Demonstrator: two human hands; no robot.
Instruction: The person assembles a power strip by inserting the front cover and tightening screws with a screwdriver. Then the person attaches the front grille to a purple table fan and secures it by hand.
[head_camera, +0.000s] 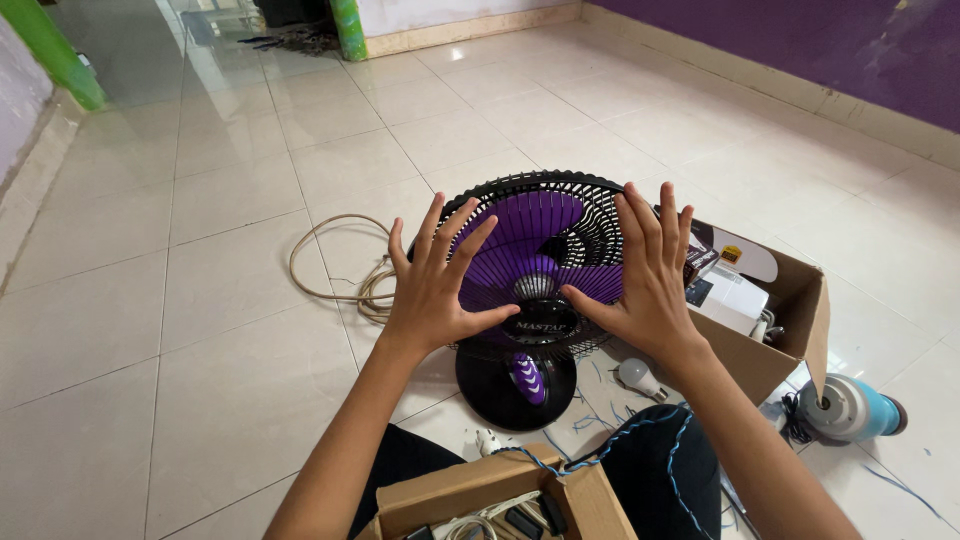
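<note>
Cream floor tiles (230, 290) — purple wall (800, 40), fan (535, 290) between open hands.

**Both hands spread over a purple table fan**

The left hand (437, 285) and right hand (645, 275), fingers splayed, flank the black grille of a purple-bladed table fan (535, 290) standing on the tiled floor (200, 300). Its beige cord (340, 275) coils left. An open cardboard box (780, 330), a light bulb (638, 377) and a teal motor housing (850, 408) lie to the right.

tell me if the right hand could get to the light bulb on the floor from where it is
Probably yes. The light bulb lies bare on the tiles just below the right hand, between the fan base and the cardboard box, with nothing covering it.
</note>
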